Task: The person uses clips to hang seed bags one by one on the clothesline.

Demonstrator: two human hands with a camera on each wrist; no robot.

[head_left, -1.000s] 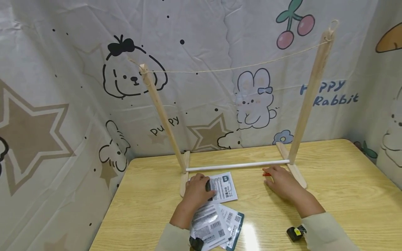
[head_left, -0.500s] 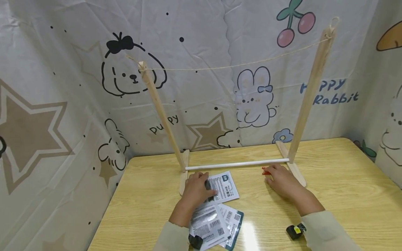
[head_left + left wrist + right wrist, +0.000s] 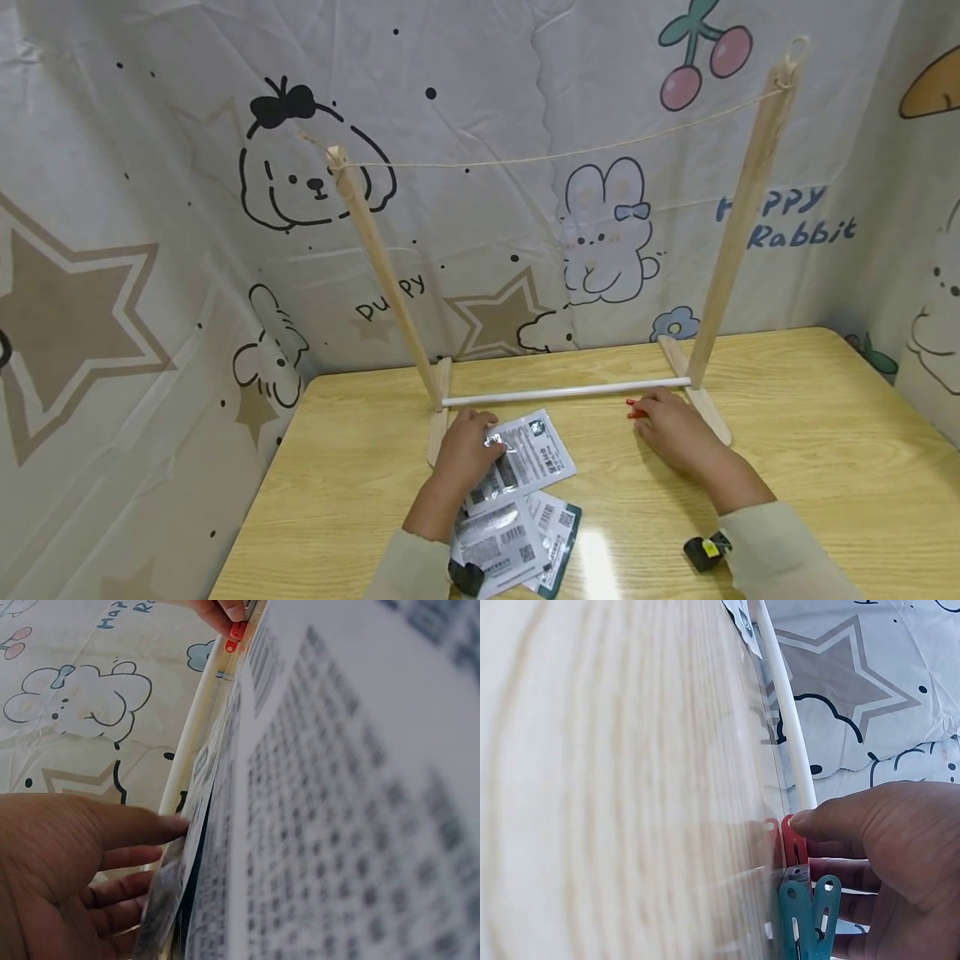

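My left hand (image 3: 463,454) pinches the left edge of a silver printed packet (image 3: 536,454), thumb on its face and fingers behind it. The thumb and packet edge (image 3: 169,900) also show in the left wrist view. Two more packets (image 3: 498,546) lie overlapped just nearer to me. Beside the right end of the white rod, my right hand (image 3: 678,433) holds a red clip (image 3: 636,409). In the right wrist view the thumb presses on the red clip (image 3: 795,844), and a teal clip (image 3: 801,915) is just below it, by the curled fingers.
A wooden frame stands at the back: a left post (image 3: 382,267), a right post (image 3: 738,233), a white rod (image 3: 566,392) low between them and a thin string (image 3: 555,157) across the top. Behind is a printed cloth (image 3: 480,225). The wooden table (image 3: 345,500) lies under everything.
The packet in my left hand has turned slightly and shifted right and nearer to me, now overlapping the lower packets. My left thumb has moved a little left. The right hand has hardly moved.
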